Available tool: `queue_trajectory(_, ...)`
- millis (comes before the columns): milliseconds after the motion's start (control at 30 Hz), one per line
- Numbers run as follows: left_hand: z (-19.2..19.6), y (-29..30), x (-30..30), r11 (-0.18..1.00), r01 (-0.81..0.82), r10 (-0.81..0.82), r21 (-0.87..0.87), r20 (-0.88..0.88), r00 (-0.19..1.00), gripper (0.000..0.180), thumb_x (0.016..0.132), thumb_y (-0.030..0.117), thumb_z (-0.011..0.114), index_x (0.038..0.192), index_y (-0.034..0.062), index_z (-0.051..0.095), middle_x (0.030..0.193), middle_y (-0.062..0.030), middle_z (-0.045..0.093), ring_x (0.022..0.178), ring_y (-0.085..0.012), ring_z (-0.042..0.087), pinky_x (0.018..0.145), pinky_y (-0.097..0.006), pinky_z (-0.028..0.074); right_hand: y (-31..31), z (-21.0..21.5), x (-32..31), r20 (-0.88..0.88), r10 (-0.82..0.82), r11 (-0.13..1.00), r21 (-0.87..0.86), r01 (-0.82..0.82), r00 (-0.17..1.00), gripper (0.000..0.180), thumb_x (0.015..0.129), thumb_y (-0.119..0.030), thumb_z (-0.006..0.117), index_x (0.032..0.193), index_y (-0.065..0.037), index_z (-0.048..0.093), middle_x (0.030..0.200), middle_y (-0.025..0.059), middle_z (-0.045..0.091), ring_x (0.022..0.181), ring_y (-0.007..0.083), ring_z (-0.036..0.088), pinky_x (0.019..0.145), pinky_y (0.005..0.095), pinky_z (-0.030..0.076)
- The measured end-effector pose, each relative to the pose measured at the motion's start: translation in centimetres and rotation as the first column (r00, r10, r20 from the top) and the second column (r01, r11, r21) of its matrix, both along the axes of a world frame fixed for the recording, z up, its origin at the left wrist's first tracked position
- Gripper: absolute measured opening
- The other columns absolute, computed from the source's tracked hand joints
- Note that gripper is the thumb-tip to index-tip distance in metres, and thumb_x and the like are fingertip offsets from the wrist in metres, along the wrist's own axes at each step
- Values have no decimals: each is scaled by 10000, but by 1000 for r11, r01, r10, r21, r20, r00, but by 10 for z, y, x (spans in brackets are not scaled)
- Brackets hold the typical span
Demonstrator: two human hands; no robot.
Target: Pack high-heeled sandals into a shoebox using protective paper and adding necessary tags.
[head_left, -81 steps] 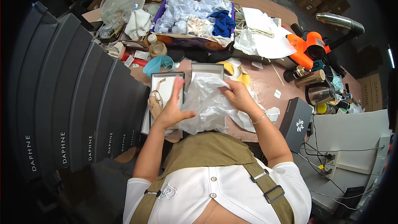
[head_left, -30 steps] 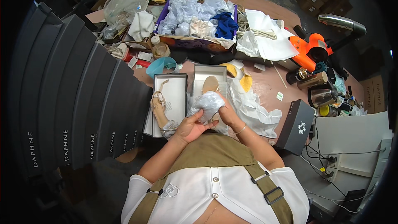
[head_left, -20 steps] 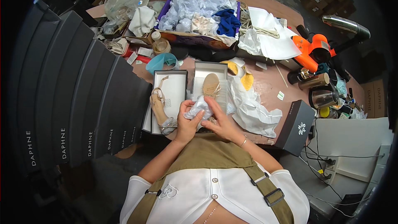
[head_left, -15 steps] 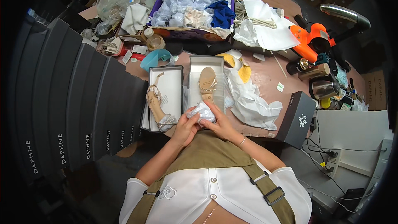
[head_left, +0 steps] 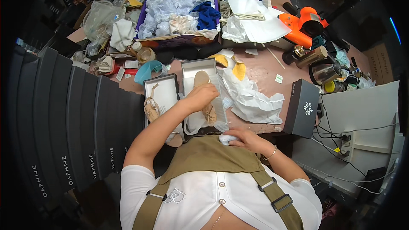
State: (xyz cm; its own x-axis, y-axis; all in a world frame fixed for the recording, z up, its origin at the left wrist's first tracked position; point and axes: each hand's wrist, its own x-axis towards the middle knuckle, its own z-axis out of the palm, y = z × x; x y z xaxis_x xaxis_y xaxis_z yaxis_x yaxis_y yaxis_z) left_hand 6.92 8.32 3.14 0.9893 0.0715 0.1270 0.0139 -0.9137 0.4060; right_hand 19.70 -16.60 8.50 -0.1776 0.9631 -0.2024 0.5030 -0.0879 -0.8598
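My left hand (head_left: 202,97) reaches over the middle of a beige sandal (head_left: 201,78), its fingers curled around it. This sandal stands in an open grey shoe box (head_left: 185,66) lined with thin translucent paper. Close to my apron, my right hand (head_left: 247,139) is closed on a crumpled white paper wad (head_left: 227,139). Another beige sandal (head_left: 151,110) rests in a second box part (head_left: 169,79) to the left, partly covered by my left forearm.
Tall stacks of dark shoe boxes (head_left: 81,115) rise at the left. Crumpled white paper (head_left: 260,106) and a black lid (head_left: 301,110) lie right. Behind are a bin of plastic wads (head_left: 170,6), a blue cup (head_left: 149,71) and an orange heat gun (head_left: 300,27).
Both hands held the white wad together before. Now my right hand has carried it down and right, and my left hand has moved up onto the sandal in the box.
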Motion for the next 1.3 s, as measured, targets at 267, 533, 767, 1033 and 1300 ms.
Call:
queue_trajectory(267,-59,1,28,820,465,-269,335,-491,828,138,752,216,621,788,131,724,851,-2,682,1000,-211,549,858,-406,450,-29,-9,9,-381,-359,877,-449,169,852,325,944,-224,559,1205,-33,538,1017,44,593,883,123,516,813,269,433)
queue_trajectory(533,-29,-12,24,659,614,-239,434,-653,719,186,777,256,612,866,168,749,903,30,689,1023,-216,529,1079,-570,193,-24,10,21,-332,-205,909,-413,53,921,377,845,-203,648,1141,-29,493,1039,75,587,921,144,545,827,276,449)
queue_trajectory(767,-39,4,5,675,610,-226,415,-671,706,173,787,229,601,843,150,744,881,-11,685,953,-223,576,1067,-635,203,-14,26,16,-470,-276,937,-324,127,839,409,805,-82,668,1167,-45,479,1074,38,522,1000,112,498,889,259,422)
queue_trajectory(1033,100,54,11,868,-216,129,-447,-216,968,217,889,161,560,1054,22,581,890,-161,631,852,-290,628,754,-381,492,5,53,29,-652,-443,893,-266,362,615,330,838,-23,640,1138,-55,506,1117,36,513,1035,109,491,885,250,408)
queue_trajectory(1300,63,-53,-38,-487,-123,142,-864,-218,966,650,931,201,580,1468,108,226,1243,-96,537,1070,-178,583,902,-319,495,94,51,0,-212,-371,750,506,427,904,365,755,62,642,1089,-84,619,1176,128,530,1039,273,559,879,341,460)
